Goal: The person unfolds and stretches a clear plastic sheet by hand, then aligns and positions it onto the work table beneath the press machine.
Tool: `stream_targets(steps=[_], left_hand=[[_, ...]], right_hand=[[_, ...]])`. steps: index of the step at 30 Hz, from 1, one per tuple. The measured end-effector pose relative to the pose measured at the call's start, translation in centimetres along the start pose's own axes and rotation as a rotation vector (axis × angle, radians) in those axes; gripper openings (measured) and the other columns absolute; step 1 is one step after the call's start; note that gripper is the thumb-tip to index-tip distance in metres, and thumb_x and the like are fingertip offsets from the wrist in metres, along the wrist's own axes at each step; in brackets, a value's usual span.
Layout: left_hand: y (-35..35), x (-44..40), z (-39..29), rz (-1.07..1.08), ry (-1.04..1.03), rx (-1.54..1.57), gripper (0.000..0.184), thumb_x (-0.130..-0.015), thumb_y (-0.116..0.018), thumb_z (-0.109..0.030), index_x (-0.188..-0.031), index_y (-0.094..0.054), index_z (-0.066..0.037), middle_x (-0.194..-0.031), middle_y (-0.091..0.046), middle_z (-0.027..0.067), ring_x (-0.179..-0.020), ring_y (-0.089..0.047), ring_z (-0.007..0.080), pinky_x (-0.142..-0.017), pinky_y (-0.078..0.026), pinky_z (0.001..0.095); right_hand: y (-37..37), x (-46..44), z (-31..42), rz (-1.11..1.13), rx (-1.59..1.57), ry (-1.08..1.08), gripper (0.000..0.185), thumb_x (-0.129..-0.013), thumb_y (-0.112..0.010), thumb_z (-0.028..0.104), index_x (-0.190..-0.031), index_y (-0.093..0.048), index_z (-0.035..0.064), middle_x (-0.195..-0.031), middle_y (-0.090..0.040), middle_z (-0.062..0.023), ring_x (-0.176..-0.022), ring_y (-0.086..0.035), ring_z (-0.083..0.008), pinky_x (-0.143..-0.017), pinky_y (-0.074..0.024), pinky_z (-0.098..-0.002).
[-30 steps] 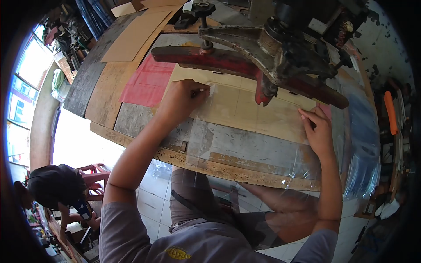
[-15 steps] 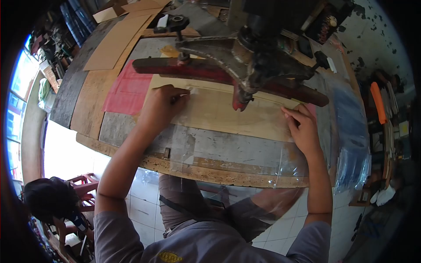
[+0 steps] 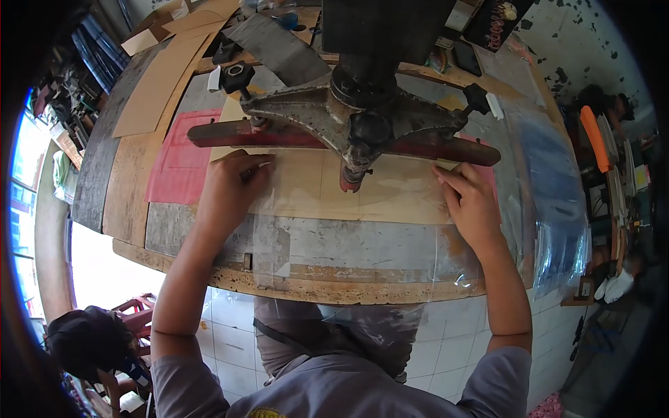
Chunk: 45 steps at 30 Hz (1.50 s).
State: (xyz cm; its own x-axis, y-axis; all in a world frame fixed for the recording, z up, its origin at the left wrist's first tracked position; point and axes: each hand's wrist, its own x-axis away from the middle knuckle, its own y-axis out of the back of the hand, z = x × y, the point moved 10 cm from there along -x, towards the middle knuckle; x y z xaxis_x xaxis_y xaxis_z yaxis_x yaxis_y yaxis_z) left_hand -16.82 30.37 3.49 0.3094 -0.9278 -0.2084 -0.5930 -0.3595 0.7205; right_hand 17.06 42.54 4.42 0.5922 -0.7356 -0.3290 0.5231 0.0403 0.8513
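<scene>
A clear plastic sheet (image 3: 275, 261) stretches across the front of the worktable and hangs over its near edge. My left hand (image 3: 237, 180) pinches its far left corner, thumb and fingers pressed together. At the far right corner my right hand (image 3: 465, 191) pinches the same sheet. Both hands lie just in front of a long red-and-dark press bar (image 3: 442, 148), which hangs from a worn metal bracket (image 3: 300, 111). Beneath the sheet is a cream board (image 3: 313, 202). Whether the sheet's far edge reaches under the bar I cannot tell.
Pink material (image 3: 178, 157) lies left of the board. Stacked clear plastic (image 3: 557, 209) drapes over the table's right side. Brown cardboard (image 3: 167, 90) rests at the left. A small metal stub (image 3: 247, 261) stands near the front edge. Another person (image 3: 90, 341) is low at the left.
My view has shifted, so the press sits lower and further left. Both hands keep their pinch on the plastic sheet. My legs, spread before, are now closer together.
</scene>
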Motion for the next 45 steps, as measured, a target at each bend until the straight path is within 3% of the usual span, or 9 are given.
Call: stream_targets(steps=[3, 15, 28, 34, 37, 40, 45], left_hand=[[-0.1, 0.0, 0.2, 0.003, 0.009, 0.013, 0.023, -0.093, -0.072, -0.014, -0.111, -0.077, 0.000, -0.083, -0.066, 0.0096, -0.069, -0.060, 0.0139, -0.067, -0.049, 0.0305], [0.0, 0.0, 0.2, -0.004, -0.003, 0.003, 0.023, -0.093, -0.072, -0.014, -0.110, -0.076, 0.000, -0.084, -0.066, 0.0109, -0.067, -0.060, 0.0154, -0.066, -0.049, 0.0318], [0.1, -0.2, 0.0, 0.004, -0.060, -0.010, 0.023, -0.092, -0.071, -0.011, -0.111, -0.076, 0.000, -0.083, -0.065, 0.0116, -0.067, -0.061, 0.0177, -0.066, -0.049, 0.0331], [0.1, 0.0, -0.3, -0.041, -0.124, -0.051, 0.022, -0.090, -0.071, -0.007, -0.109, -0.077, -0.002, -0.083, -0.066, 0.0135, -0.069, -0.063, 0.0217, -0.067, -0.050, 0.0347], [0.4, 0.7, -0.9, -0.049, -0.191, -0.142, 0.024, -0.090, -0.069, -0.008, -0.112, -0.077, -0.004, -0.080, -0.067, 0.0142, -0.069, -0.066, 0.0294, -0.066, -0.053, 0.0399], [0.5, 1.0, -1.3, -0.028, -0.219, -0.212, 0.027, -0.091, -0.069, -0.011, -0.116, -0.076, -0.006, -0.084, -0.070, 0.0155, -0.074, -0.069, 0.0331, -0.069, -0.055, 0.0424], [0.3, 1.0, -1.2, 0.009, -0.181, -0.280, 0.030, -0.092, -0.069, -0.016, -0.120, -0.075, -0.008, -0.088, -0.072, 0.0168, -0.077, -0.070, 0.0352, -0.070, -0.056, 0.0432]], right_hand=[[0.5, 0.0, 1.3, -0.036, 0.118, 0.062, 0.034, -0.086, -0.070, -0.003, -0.118, -0.075, 0.0064, -0.100, -0.068, -0.0095, -0.087, -0.070, -0.0297, -0.075, -0.0582, -0.0399], [0.5, -0.1, 0.7, -0.026, 0.066, 0.032, 0.034, -0.087, -0.068, -0.003, -0.119, -0.074, 0.0069, -0.108, -0.071, -0.0101, -0.094, -0.071, -0.0322, -0.081, -0.0585, -0.0405], [0.3, -0.3, 0.3, 0.001, 0.063, -0.018, 0.034, -0.088, -0.068, -0.003, -0.120, -0.074, 0.0078, -0.093, -0.066, -0.0133, -0.082, -0.069, -0.0333, -0.074, -0.0562, -0.0428], [0.4, -0.3, 0.6, -0.018, 0.081, 0.009, 0.032, -0.088, -0.068, -0.002, -0.119, -0.075, 0.0069, -0.090, -0.064, -0.0143, -0.079, -0.067, -0.0336, -0.071, -0.0531, -0.0435], [0.3, -0.2, 0.8, -0.044, 0.077, 0.066, 0.032, -0.089, -0.067, -0.002, -0.119, -0.075, 0.0061, -0.087, -0.062, -0.0143, -0.074, -0.065, -0.0324, -0.070, -0.0510, -0.0419], [-0.2, -0.2, 0.1, 0.038, 0.059, -0.037, 0.037, -0.088, -0.066, -0.007, -0.121, -0.074, 0.0051, -0.092, -0.063, -0.0121, -0.083, -0.063, -0.0283, -0.077, -0.0516, -0.0371], [0.0, -0.5, 0.8, 0.022, 0.084, -0.004, 0.037, -0.088, -0.065, -0.008, -0.123, -0.074, 0.0040, -0.094, -0.063, -0.0128, -0.090, -0.063, -0.0280, -0.079, -0.0519, -0.0366]])
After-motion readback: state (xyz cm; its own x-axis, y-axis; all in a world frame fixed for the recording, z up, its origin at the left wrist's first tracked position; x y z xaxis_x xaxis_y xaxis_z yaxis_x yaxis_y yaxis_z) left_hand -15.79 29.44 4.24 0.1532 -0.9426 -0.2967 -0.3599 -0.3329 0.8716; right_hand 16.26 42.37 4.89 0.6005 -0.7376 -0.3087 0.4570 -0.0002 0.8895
